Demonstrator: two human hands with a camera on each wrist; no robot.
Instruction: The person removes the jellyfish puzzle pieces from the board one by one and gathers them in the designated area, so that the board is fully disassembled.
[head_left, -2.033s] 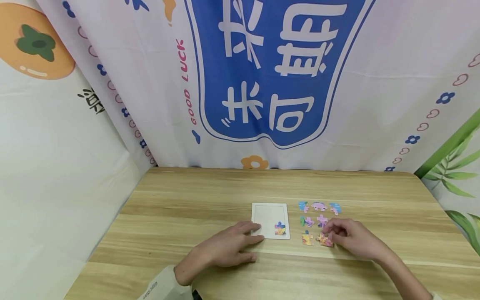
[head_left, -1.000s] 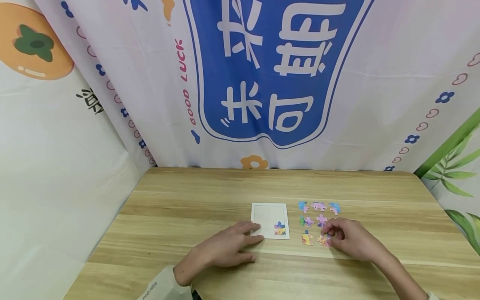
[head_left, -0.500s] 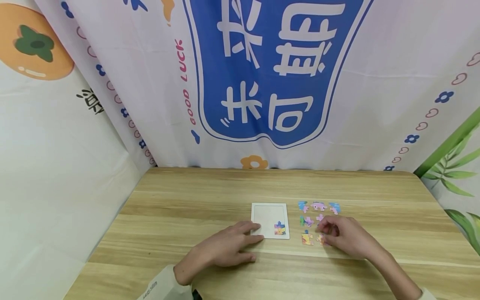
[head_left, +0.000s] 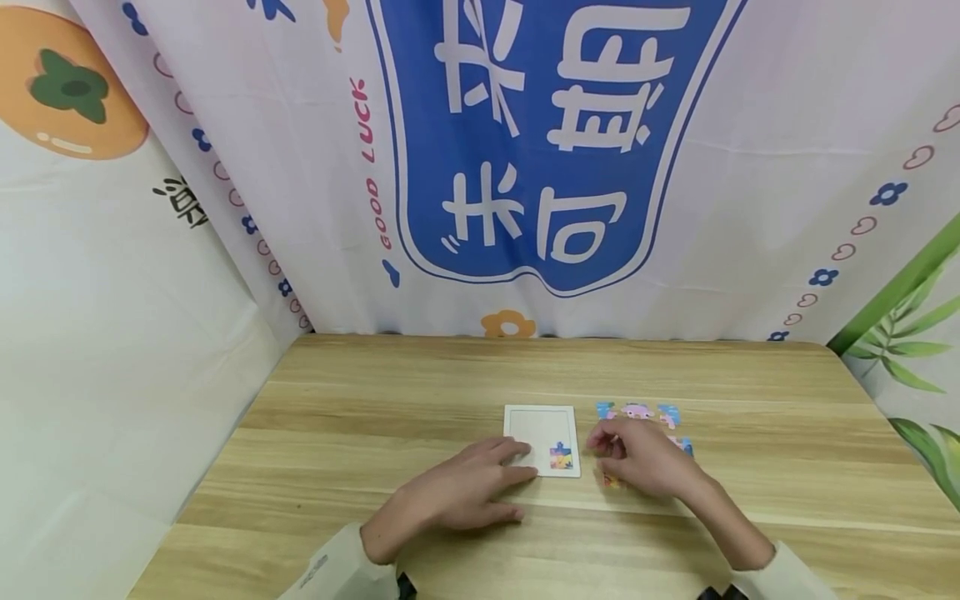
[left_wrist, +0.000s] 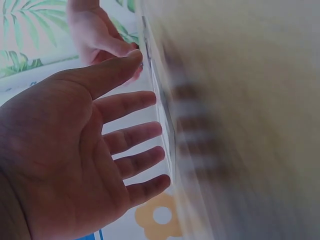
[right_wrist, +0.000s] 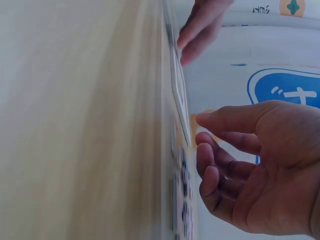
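Observation:
A white puzzle board point(head_left: 531, 423) lies on the table with a small colourful joined section point(head_left: 561, 456) in its lower right corner. My left hand point(head_left: 480, 485) rests at the board's left side, fingers straight and spread, two fingertips over its edge. In the left wrist view its palm is bare. My right hand point(head_left: 637, 454) is just right of the board, above loose jigsaw pieces point(head_left: 638, 411). Its thumb and fingers curl toward each other; I cannot tell whether a piece is between them. An orange piece point(head_left: 612, 481) shows under the right hand, which hides several others.
The wooden table point(head_left: 390, 392) ends at a printed curtain point(head_left: 337, 250) at the back. More jigsaw pieces, such as a blue one point(head_left: 669, 414) and another blue one point(head_left: 687, 446), lie right of the board.
My right hand has moved left from the lower right pieces to near the board, uncovering a blue piece behind it. My left hand has shifted slightly right onto the board.

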